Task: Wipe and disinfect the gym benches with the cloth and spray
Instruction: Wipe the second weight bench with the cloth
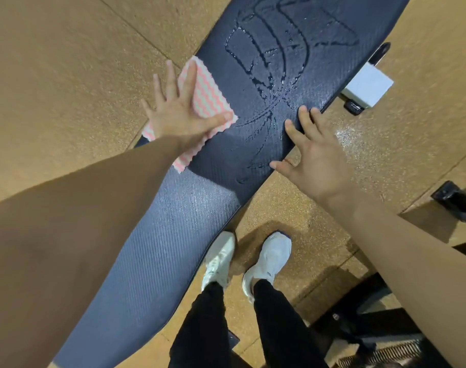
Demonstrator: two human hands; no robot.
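The head-worn wide-angle camera looks steeply down from standing height, facing forward over both forearms. It sits close enough that the left hand (178, 115) and right hand (317, 166) fall mid-frame on the bench pad (178, 221), which crosses diagonally from lower left to upper right with floor (54, 62) on either side. The person's white shoes (269, 258) appear almost straight below the lens, near the bottom edge.

Bench pad (173, 235): long, dark navy, ribbed-textured upholstery; ran diagonally from lower left to upper right.
Pad surface: far half bore wet streaks (269, 65) in curved lines and beads; near half looked matte and paler.
Cloth (210, 96): pink-and-white zigzag stripes, scalloped edges; lay flat at the pad's left edge, partly overhanging it, beneath the left hand (178, 112).
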